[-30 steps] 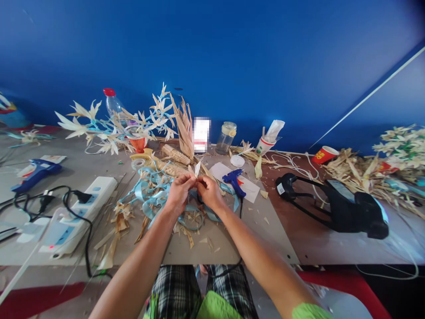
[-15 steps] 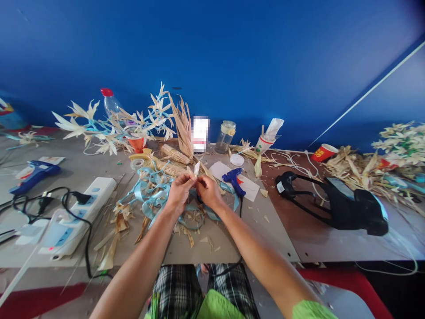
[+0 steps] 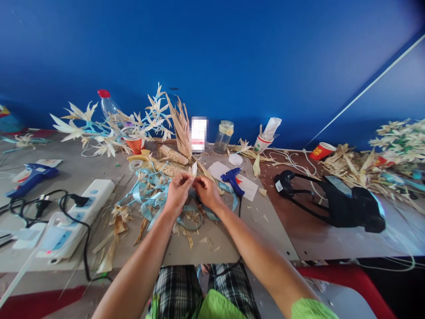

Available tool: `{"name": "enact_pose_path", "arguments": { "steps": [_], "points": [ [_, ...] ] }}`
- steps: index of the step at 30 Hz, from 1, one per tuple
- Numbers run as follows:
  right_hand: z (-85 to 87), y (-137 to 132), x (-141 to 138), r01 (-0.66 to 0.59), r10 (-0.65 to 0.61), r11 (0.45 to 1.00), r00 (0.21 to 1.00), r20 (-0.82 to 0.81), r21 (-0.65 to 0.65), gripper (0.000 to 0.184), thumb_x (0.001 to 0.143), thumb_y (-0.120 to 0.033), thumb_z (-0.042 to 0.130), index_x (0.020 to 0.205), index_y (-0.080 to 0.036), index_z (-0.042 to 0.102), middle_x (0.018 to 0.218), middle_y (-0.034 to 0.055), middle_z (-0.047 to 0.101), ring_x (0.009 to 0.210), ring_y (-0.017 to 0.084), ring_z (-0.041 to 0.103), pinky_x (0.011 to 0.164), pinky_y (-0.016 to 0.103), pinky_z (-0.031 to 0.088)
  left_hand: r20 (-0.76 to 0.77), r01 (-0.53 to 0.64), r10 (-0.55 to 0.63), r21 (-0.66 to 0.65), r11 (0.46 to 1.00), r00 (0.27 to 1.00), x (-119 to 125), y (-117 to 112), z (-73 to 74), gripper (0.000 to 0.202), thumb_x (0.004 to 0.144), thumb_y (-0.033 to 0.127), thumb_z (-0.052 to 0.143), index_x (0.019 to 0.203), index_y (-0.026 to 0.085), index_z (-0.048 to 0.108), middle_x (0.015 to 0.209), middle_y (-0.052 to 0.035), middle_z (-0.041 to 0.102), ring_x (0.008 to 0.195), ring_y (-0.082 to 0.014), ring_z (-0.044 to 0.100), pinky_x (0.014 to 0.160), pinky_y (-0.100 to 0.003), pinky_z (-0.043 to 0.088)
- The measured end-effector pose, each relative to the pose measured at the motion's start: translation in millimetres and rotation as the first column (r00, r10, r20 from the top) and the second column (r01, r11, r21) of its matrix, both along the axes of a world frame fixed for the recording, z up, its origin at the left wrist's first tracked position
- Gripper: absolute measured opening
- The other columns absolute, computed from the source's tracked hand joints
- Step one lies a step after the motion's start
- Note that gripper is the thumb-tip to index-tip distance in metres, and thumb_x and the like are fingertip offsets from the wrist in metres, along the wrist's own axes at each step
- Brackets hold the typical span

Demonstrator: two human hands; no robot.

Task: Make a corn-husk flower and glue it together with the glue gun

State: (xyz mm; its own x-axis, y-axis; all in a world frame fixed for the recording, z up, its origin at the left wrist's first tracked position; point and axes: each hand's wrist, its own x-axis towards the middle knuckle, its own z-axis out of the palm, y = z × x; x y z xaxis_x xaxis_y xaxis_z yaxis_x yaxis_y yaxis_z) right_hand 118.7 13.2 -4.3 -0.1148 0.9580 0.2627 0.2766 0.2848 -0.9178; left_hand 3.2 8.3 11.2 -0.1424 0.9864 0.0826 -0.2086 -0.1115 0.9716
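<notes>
My left hand (image 3: pixel 179 189) and my right hand (image 3: pixel 208 191) meet over the middle of the table, fingertips pinched together. Between them they hold a small pale corn husk piece (image 3: pixel 194 169), its pointed tip standing up above the fingers. Its lower end is hidden by my fingers. Light blue ribbon (image 3: pixel 145 190) lies tangled beside and under my hands, mixed with husk scraps. Behind my hands lie dried corn cobs (image 3: pixel 173 155). To the right of my right hand, a blue glue gun (image 3: pixel 233 179) rests on a white sheet (image 3: pixel 251 190).
Husk flowers on blue stems (image 3: pixel 109 128) stand in an orange cup (image 3: pixel 135 146) at back left. A power strip (image 3: pixel 79 217) with black cords and another blue glue gun (image 3: pixel 33 178) lie left. A glass jar (image 3: pixel 223 136) stands at the back; a black strapped device (image 3: pixel 332 201) lies right.
My hands stay together on the husk piece, with its tip slightly more upright. The whole view has shifted a little.
</notes>
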Motion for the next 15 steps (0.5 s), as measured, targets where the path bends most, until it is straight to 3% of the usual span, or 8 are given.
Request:
{"name": "enact_pose_path", "arguments": {
  "steps": [15],
  "points": [
    [1.7,-0.2,1.8,0.025,-0.026,0.999,0.999,0.03,0.028,0.014,0.077,-0.025,0.05,0.074,-0.019,0.061,0.068,0.0001,0.06,0.065,0.014,0.053,0.062,0.025,0.042,-0.168,-0.034,0.045,0.071,0.997,0.985,-2.9,1.2,-2.1,0.009,0.065,0.024,0.068,0.067,0.017,0.061,0.061,0.0021,0.055,0.059,-0.0115,0.047,0.06,-0.023,0.037]
  ]
}}
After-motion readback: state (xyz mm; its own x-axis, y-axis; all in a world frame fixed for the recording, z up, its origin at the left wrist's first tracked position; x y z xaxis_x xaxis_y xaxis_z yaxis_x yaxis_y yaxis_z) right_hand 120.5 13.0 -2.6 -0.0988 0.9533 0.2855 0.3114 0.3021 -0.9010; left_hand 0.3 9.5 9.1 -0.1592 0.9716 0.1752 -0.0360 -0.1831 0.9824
